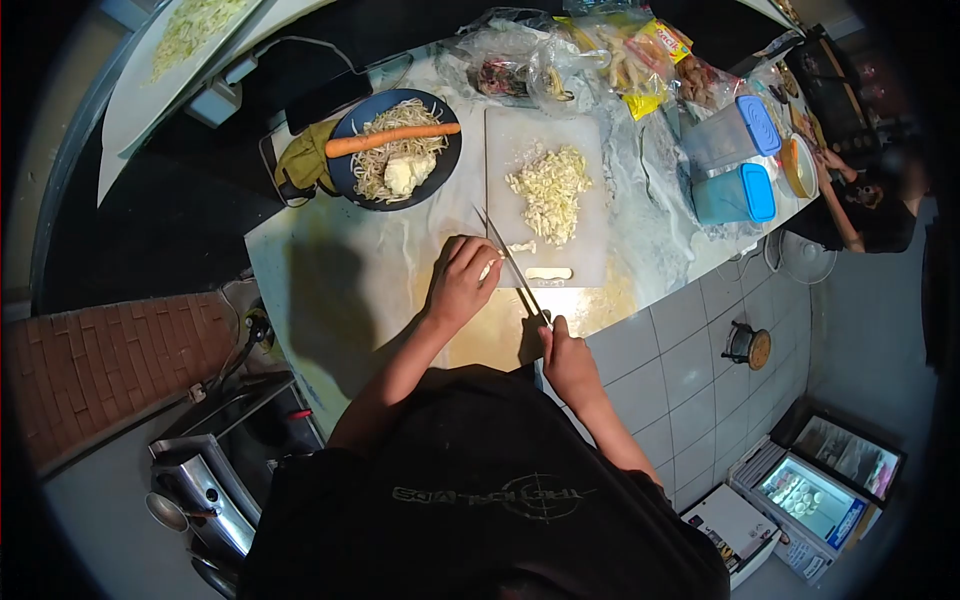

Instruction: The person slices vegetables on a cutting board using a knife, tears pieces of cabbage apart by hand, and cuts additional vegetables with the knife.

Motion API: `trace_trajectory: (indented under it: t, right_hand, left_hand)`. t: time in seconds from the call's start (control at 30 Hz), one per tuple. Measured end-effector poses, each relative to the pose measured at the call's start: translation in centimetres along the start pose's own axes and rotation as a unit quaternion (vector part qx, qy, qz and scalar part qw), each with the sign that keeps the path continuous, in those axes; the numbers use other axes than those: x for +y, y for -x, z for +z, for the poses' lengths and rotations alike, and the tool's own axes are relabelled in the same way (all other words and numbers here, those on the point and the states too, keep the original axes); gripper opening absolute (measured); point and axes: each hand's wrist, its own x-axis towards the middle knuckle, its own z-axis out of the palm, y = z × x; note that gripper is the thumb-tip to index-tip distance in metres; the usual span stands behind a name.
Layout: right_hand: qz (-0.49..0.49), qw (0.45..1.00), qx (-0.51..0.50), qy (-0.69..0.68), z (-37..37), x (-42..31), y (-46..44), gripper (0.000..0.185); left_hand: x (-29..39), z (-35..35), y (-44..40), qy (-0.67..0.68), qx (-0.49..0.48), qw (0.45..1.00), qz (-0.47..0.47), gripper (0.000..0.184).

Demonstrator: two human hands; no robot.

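Note:
My right hand (570, 365) is wrapped round the handle of a long kitchen knife (515, 263), whose blade slants up and left over the lower left of a white cutting board (545, 125). Beside the blade, my left hand (466, 277) has its fingers curled over a pale vegetable piece (487, 268), mostly hidden beneath them. A few cut bits (522, 247) lie just right of the blade. Farther up the board sits a heap of chopped pale vegetable (552, 192), cabbage-like in look.
A dark plate (345, 185) at upper left holds bean sprouts, a carrot (392, 138) and a pale chunk (408, 175). Plastic bags of food (630, 65) crowd the back. Two blue-lidded containers (735, 195) stand right. Another person (880, 195) is at far right. A stool (748, 345) stands on the floor.

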Motion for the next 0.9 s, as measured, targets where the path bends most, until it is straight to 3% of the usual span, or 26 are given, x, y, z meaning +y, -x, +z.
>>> trace_trajectory:
  t: [0.1,0.2,0.53,0.7,0.77,0.9]
  right_hand:
    - [0.0,1.0,0.002,0.004,0.3,0.5,-0.1,0.035]
    - [0.003,1.0,0.006,0.009,0.3,0.7,0.4,0.034]
    - [0.055,0.972,0.033,-0.226,-1.5,0.7,3.3,0.037]
    - [0.062,0.965,0.051,-0.249,-1.2,1.1,3.3,0.038]
    - [0.066,0.965,0.052,-0.25,-1.3,0.9,3.4,0.037]
    - [0.057,0.971,0.06,-0.223,-0.9,0.7,3.7,0.037]
  left_hand:
    - [-0.3,0.1,0.0,-0.043,0.07,0.996,-0.027,0.015]
    - [-0.8,-0.1,0.1,-0.018,0.077,0.995,-0.063,0.019]
    - [0.7,0.5,0.5,-0.254,-0.024,0.961,0.107,0.027]
    - [1.2,0.7,-1.8,-0.233,-0.057,0.963,0.118,0.029]
    - [0.5,0.7,-2.0,-0.217,-0.131,0.957,0.14,0.03]
    - [-0.1,0.0,-1.7,-0.207,-0.082,0.969,0.104,0.03]
